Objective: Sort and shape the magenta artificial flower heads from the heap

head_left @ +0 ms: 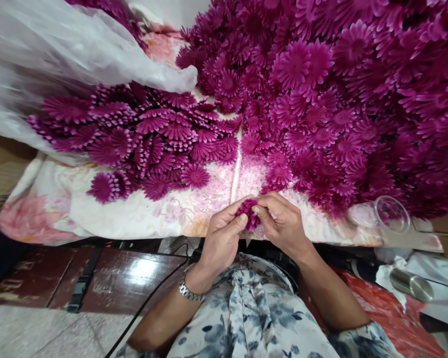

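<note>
Between both hands, close to the table's front edge, is a small magenta artificial flower (pixel 251 219). My left hand (pixel 224 231) grips it from the left, with the thumb pressed on its petals. My right hand (pixel 281 221) pinches the petals on the other side between thumb and forefinger. Whether the flower is one layer or several stacked ones, I cannot tell. Beyond my hands lies a large heap of loose magenta flower pieces (pixel 306 114) at the right. A lower pile of stacked flower pieces (pixel 149 134) with paler petal tips lies at the left.
A floral cloth (pixel 134 219) covers the table. A translucent plastic bag (pixel 78 44) hangs over the left pile. On the right, a clear plastic cup (pixel 392 215) lies by the heap. A metal cylinder (pixel 412 284) and red plastic sheeting (pixel 388 313) are below it.
</note>
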### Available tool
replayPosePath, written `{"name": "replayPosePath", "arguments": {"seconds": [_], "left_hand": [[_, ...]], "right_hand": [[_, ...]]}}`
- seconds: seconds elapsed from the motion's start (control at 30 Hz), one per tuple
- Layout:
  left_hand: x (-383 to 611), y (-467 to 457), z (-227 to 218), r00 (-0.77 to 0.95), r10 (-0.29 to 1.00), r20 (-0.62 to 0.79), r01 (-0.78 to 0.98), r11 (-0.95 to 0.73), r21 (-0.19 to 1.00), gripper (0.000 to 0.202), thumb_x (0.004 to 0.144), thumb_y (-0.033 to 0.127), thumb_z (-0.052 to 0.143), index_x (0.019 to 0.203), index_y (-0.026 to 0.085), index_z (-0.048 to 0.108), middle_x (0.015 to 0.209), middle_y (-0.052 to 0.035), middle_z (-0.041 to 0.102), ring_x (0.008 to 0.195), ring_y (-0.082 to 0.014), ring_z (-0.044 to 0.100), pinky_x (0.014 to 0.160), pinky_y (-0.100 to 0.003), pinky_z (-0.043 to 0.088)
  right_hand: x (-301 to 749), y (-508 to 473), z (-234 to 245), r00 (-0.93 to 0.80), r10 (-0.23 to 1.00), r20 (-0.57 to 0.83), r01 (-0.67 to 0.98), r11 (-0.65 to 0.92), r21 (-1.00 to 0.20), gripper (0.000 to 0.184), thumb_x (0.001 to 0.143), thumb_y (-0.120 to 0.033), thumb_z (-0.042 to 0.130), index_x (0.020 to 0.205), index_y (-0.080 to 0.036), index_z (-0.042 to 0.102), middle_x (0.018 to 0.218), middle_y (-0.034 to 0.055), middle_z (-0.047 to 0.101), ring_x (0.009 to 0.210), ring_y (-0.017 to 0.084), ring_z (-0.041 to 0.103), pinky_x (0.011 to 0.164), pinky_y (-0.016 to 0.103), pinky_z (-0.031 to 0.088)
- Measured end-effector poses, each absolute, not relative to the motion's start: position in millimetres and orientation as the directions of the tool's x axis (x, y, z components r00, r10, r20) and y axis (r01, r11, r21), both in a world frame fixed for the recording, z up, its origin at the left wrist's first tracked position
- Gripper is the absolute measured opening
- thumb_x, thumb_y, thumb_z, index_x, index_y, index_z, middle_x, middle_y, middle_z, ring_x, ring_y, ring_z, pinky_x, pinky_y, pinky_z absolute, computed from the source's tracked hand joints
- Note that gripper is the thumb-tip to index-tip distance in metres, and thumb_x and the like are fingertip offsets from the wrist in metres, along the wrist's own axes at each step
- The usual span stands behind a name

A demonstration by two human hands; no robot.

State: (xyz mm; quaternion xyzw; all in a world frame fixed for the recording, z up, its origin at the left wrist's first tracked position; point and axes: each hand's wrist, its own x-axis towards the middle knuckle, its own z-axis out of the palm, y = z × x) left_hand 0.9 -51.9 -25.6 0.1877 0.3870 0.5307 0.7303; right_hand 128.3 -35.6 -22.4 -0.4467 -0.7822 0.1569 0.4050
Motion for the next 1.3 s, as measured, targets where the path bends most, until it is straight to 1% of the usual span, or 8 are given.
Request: {"name": "replayPosePath", "arguments": {"seconds": [0.13,0.33,0.57,0.73,0.9,1.03,1.17,1.3], "left_hand": [[-0.2,-47.2,-24.2,0.059,0.917,-0.395,-0.651,0.336,0.681,0.025,0.062,0.025,0.076,0.086,0.017,0.075,0.079,-0.0059,0.074,0.085,-0.0199,0.066,0.082,-0.030,0.049],[-3.2,-43.9,-23.1,0.004,0.918,-0.397,-0.673,0.296,0.677,0.025,0.063,0.024,0.075,0.087,0.018,0.074,0.085,-0.0048,0.073,0.084,-0.0164,0.065,0.083,-0.030,0.048],[-0.9,-47.3,-24.0,0.055,0.922,-0.383,-0.646,0.326,0.690,0.028,0.065,0.024,0.074,0.092,0.018,0.074,0.089,-0.0052,0.074,0.086,-0.0165,0.065,0.084,-0.027,0.046],[1.5,-52.0,-26.7,0.073,0.939,-0.336,-0.619,0.306,0.724,0.031,0.067,0.025,0.073,0.098,0.020,0.073,0.101,-0.0059,0.072,0.103,-0.0201,0.062,0.097,-0.031,0.041],[-0.2,-49.2,-27.7,0.002,0.940,-0.342,-0.630,0.267,0.729,0.024,0.066,0.025,0.074,0.090,0.020,0.075,0.092,-0.0050,0.074,0.091,-0.0185,0.066,0.092,-0.031,0.046],[-6.6,-45.0,-24.5,-0.052,0.934,-0.352,-0.649,0.236,0.723,0.027,0.065,0.024,0.074,0.092,0.020,0.074,0.088,-0.0056,0.074,0.087,-0.0193,0.067,0.085,-0.033,0.050],[-8.9,-43.5,-22.7,-0.043,0.930,-0.365,-0.661,0.248,0.709,0.027,0.063,0.022,0.074,0.090,0.018,0.074,0.085,-0.0068,0.074,0.086,-0.0208,0.067,0.084,-0.035,0.050],[-4.3,-43.5,-20.5,-0.011,0.926,-0.376,-0.668,0.273,0.692,0.028,0.064,0.022,0.074,0.092,0.018,0.074,0.086,-0.0061,0.074,0.084,-0.0192,0.067,0.083,-0.033,0.050]], "right_hand": [[143.2,-27.0,-15.8,-0.096,0.791,0.604,0.659,0.505,-0.557,0.012,0.085,-0.014,0.051,0.075,-0.019,0.055,0.065,-0.0003,0.054,0.061,0.012,0.052,0.058,0.025,0.043],[168.0,-10.7,-4.6,-0.117,0.767,0.631,0.916,0.329,-0.230,0.018,0.084,-0.026,0.056,0.099,-0.018,0.062,0.097,0.0109,0.060,0.093,0.023,0.055,0.081,0.039,0.045],[130.9,-27.4,-13.9,-0.377,0.811,0.446,0.641,0.577,-0.506,0.010,0.086,-0.027,0.057,0.083,-0.017,0.057,0.072,0.0034,0.058,0.070,0.015,0.053,0.065,0.028,0.046],[130.2,-28.3,-20.8,-0.384,0.780,0.493,0.654,0.607,-0.451,0.015,0.088,-0.015,0.047,0.076,-0.019,0.054,0.068,0.0033,0.057,0.068,0.015,0.052,0.064,0.029,0.045],[135.1,-29.6,-16.1,-0.212,0.795,0.569,0.675,0.540,-0.502,0.013,0.086,-0.012,0.049,0.077,-0.019,0.054,0.067,0.0025,0.057,0.065,0.014,0.054,0.061,0.027,0.046],[158.1,-13.5,-8.4,-0.098,0.701,0.707,0.855,0.423,-0.301,0.011,0.084,-0.013,0.052,0.088,-0.020,0.060,0.076,0.0043,0.061,0.075,0.016,0.057,0.069,0.030,0.049],[176.9,-3.1,-2.4,-0.130,0.750,0.648,0.939,0.303,-0.162,0.022,0.084,-0.025,0.056,0.105,-0.020,0.062,0.095,0.0091,0.061,0.091,0.021,0.056,0.081,0.039,0.048],[160.3,-18.4,-0.7,-0.155,0.763,0.628,0.853,0.424,-0.304,0.022,0.084,-0.024,0.058,0.105,-0.020,0.062,0.093,0.0086,0.061,0.088,0.020,0.057,0.080,0.036,0.049]]}}
